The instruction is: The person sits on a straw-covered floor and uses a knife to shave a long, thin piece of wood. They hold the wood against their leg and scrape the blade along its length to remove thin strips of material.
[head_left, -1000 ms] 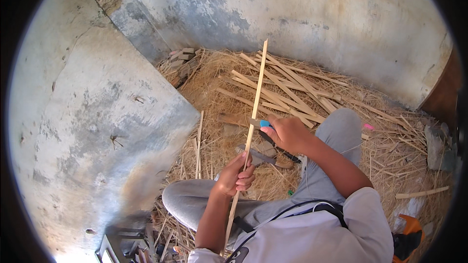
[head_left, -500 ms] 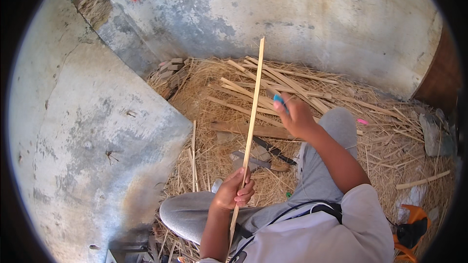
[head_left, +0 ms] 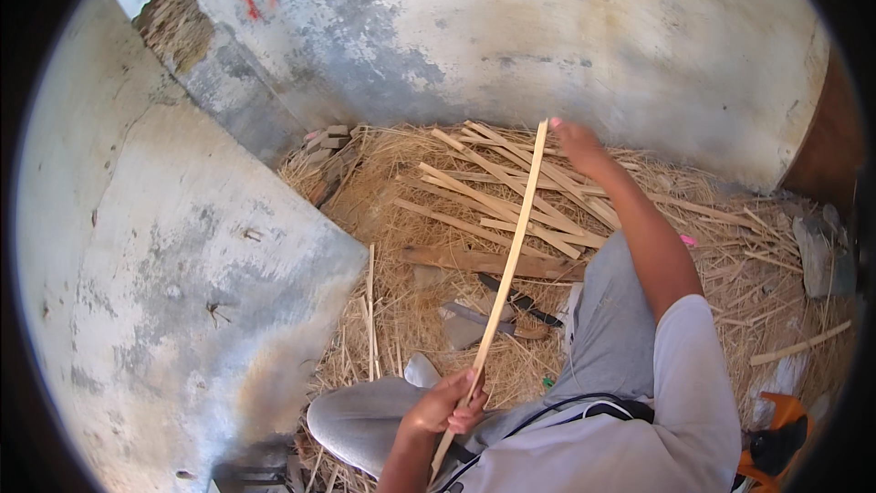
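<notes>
A long, pale wooden strip (head_left: 517, 246) slants up from my lap, leaning right at its far end. My left hand (head_left: 447, 403) is closed round its lower part, with the fingers wrapped over it. At the strip's far tip is my right hand (head_left: 577, 144), arm stretched out, fingers curled and slightly blurred. The thumb side is beside the tip; what the fingers hold is hidden. Between my knees lie a dark-bladed knife (head_left: 520, 298) and another blade with a wooden handle (head_left: 531, 332).
Several wooden strips (head_left: 511, 178) lie crossed on shavings beyond my knees, near a brown board (head_left: 484, 260). A weathered wall (head_left: 584, 46) stands behind, a slanting slab (head_left: 210, 265) to the left. An orange object (head_left: 776, 438) and a grey stone (head_left: 817, 251) are at the right.
My right hand has moved away from me, up to the strip's far tip; the small blue object in it no longer shows. The strip now leans further right, still in my left hand.
</notes>
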{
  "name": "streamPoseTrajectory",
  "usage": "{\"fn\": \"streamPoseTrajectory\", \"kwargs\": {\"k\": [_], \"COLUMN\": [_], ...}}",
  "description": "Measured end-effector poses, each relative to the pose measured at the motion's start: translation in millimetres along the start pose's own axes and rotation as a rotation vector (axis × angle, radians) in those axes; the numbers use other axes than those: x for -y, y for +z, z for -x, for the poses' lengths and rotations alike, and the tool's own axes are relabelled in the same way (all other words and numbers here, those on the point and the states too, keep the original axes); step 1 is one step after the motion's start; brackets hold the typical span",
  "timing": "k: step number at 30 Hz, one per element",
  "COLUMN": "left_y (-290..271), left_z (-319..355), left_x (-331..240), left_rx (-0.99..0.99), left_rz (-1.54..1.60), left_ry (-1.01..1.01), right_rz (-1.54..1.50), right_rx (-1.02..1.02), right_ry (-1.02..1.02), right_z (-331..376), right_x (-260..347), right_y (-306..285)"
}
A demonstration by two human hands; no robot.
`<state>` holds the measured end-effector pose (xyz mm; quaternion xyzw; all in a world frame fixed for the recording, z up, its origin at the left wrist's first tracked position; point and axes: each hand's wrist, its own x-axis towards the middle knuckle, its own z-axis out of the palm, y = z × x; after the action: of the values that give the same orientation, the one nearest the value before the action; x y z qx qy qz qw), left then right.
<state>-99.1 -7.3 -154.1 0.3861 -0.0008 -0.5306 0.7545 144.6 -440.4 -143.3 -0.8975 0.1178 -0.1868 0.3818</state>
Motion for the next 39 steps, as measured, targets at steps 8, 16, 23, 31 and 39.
{"fn": "streamPoseTrajectory", "kwargs": {"k": [8,16,23,31,39], "left_y": [-1,-1,-6,6,16], "left_z": [-13,-22,-18,-20,-13], "left_x": [-10,-11,-10,-19,-6], "left_rx": [-0.451,-0.699,-0.761,-0.634,-0.616], "left_rz": [-0.339,-0.595,-0.666,-0.316,-0.472], "left_ry": [0.258,0.395,0.384,0.372,0.262], "right_rz": [-0.025,0.062,0.130,0.118,0.206], "right_rx": [0.166,0.652,0.584,0.489,0.309], "right_ry": [-0.190,-0.607,-0.704,-0.451,-0.303], "right_z": [72,161,161,125,70], "right_x": [60,102,111,108,78], "right_y": [6,56,63,78,66]}}
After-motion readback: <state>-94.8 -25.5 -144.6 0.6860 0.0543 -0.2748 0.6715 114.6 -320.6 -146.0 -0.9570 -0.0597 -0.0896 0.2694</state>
